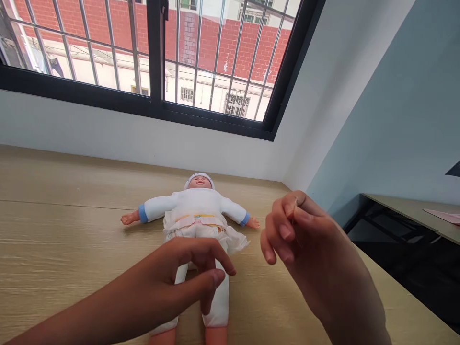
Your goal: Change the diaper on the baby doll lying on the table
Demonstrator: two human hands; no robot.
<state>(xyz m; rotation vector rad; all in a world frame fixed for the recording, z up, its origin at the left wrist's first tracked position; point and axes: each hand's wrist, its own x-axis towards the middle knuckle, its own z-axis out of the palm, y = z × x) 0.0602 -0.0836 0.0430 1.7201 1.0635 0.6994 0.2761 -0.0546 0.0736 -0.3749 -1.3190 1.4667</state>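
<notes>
Reaching in from the lower left, my left hand [194, 268] hovers with loosely spread fingers over the legs of the doll [196, 225] lying face-up on the wooden table [64, 225], while my right hand [305, 249] floats beside it, fingers curled, holding nothing I can make out.

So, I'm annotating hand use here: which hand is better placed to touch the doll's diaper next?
Probably the left hand: it hovers over the doll, near the diaper. The right hand is raised beside it.

A big window [158, 52] with black frame and bars shows a red brick building [230, 43] in bright daylight; white wall [108, 132] below, pale blue wall [402, 120] right; long wooden table [57, 211]; another table [406, 211] far right
</notes>
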